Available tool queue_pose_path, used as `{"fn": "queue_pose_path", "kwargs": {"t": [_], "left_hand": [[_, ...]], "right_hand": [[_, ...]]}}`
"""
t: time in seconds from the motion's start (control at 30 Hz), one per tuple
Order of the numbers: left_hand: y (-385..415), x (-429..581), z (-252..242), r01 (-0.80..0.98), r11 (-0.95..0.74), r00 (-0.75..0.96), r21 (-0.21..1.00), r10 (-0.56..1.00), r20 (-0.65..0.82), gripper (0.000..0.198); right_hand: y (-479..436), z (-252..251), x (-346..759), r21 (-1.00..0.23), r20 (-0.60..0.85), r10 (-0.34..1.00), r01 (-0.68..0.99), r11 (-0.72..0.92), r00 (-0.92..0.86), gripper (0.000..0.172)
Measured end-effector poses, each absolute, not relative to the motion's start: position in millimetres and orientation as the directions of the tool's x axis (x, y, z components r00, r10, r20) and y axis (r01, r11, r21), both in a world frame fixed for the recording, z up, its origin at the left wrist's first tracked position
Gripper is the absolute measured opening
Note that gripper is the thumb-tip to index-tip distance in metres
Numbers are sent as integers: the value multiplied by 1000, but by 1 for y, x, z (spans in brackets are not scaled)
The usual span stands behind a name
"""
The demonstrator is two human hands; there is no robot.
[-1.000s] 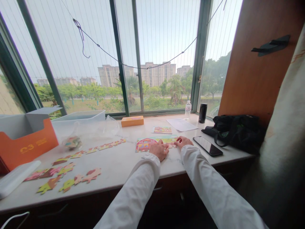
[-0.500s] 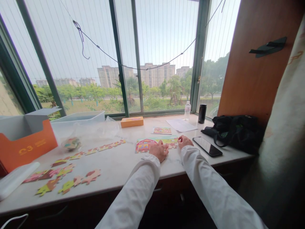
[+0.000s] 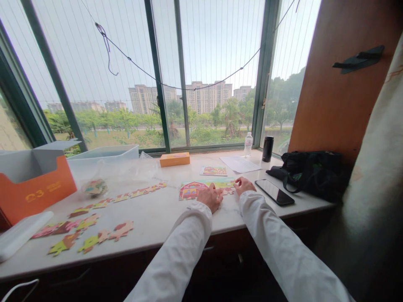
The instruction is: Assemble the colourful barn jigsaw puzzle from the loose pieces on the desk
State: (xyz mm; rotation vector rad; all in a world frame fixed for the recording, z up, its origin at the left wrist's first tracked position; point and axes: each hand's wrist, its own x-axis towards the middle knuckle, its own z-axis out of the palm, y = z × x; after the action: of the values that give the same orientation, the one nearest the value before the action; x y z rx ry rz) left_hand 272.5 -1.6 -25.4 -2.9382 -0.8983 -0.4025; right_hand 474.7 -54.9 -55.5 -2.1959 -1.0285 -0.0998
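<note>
A partly joined colourful jigsaw puzzle [image 3: 192,189] with a red barn picture lies on the pale marble counter [image 3: 157,218]. My left hand [image 3: 210,197] rests on its near edge with the fingers curled down; what is under them is hidden. My right hand [image 3: 244,185] sits at the puzzle's right end, fingertips bent and pinched at a pink puzzle piece [image 3: 228,191] between the two hands. Both arms wear white sleeves. A row of loose pieces [image 3: 135,193] runs off to the left, and more loose pieces [image 3: 90,235] lie near the front left.
A phone [image 3: 273,192] lies just right of my right hand, with a black bag [image 3: 311,172] beyond it. A water bottle [image 3: 248,144], black cup [image 3: 268,149], paper sheet [image 3: 239,164], picture card [image 3: 214,171] and orange box [image 3: 174,159] stand by the window. A clear bin [image 3: 103,156] and orange carton [image 3: 34,188] stand left.
Both hands stay on the puzzle with only small finger shifts. The view has swayed slightly.
</note>
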Motion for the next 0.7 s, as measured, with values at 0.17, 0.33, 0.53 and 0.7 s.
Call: {"fn": "queue_pose_path", "kwargs": {"t": [0.17, 0.33, 0.53, 0.7], "left_hand": [[-3, 271, -27, 545, -838, 805, 31, 534, 258, 41], [-4, 270, -30, 551, -834, 801, 37, 541, 257, 41], [-7, 270, -30, 564, -824, 795, 55, 560, 234, 42], [-8, 270, -30, 554, -830, 797, 60, 550, 247, 43]], "right_hand": [[-54, -61, 477, -546, 391, 674, 747, -378, 627, 25], [-46, -80, 489, -544, 400, 715, 776, -318, 574, 30], [-41, -93, 502, -569, 391, 708, 759, -317, 588, 31], [-42, -90, 501, -577, 345, 710, 736, -355, 613, 31]]}}
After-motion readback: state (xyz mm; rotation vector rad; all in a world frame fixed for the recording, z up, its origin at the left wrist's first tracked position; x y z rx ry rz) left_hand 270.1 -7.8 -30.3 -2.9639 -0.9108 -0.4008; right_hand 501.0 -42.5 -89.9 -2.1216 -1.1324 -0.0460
